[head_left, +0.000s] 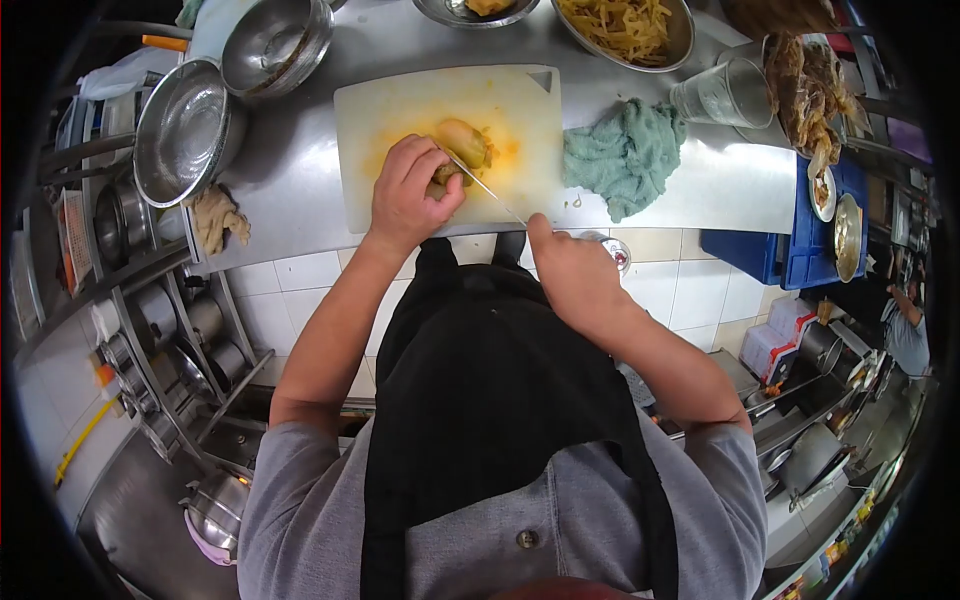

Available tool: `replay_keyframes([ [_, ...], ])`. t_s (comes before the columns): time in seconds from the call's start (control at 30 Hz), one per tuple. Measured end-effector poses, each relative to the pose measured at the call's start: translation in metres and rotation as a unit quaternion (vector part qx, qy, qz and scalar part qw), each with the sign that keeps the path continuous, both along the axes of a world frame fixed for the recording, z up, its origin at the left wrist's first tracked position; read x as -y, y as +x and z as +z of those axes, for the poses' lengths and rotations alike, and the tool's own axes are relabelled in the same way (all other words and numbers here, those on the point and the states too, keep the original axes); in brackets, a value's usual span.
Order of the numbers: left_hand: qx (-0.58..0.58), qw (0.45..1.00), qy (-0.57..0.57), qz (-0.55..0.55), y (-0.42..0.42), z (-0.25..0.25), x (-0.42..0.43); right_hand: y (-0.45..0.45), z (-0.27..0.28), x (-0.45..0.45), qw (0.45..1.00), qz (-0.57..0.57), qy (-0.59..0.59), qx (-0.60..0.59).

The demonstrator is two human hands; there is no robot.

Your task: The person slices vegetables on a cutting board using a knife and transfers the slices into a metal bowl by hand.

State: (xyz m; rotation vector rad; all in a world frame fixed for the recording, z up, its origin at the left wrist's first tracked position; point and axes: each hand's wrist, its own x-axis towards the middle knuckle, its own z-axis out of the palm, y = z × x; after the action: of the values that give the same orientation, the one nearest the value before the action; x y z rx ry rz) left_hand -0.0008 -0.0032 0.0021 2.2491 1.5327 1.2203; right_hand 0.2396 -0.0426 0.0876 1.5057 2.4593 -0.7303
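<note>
On the white cutting board, stained orange in the middle, lies a smooth yellow-green vegetable piece. My left hand is closed over a darker, brownish-green vegetable piece just below it, its fingers partly hiding that piece. The handle of a knife is in my right hand, near the board's lower right edge. The thin blade slants up and left, its far end between the two pieces by my left fingertips. Small orange-brown bits lie beside the yellow-green piece.
A crumpled green towel sits right of the board, below a clear plastic container. Behind is a metal bowl of yellow strips. Metal bowls stand at left, near a tan cloth. A blue crate is at right.
</note>
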Motion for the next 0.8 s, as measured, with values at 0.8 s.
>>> replay_keyframes([
  [0.8, -0.045, 0.999, -0.009, 0.024, -0.005, 0.012, 0.001, 0.063, 0.006, 0.056, 0.997, -0.024, -0.074, 0.027],
])
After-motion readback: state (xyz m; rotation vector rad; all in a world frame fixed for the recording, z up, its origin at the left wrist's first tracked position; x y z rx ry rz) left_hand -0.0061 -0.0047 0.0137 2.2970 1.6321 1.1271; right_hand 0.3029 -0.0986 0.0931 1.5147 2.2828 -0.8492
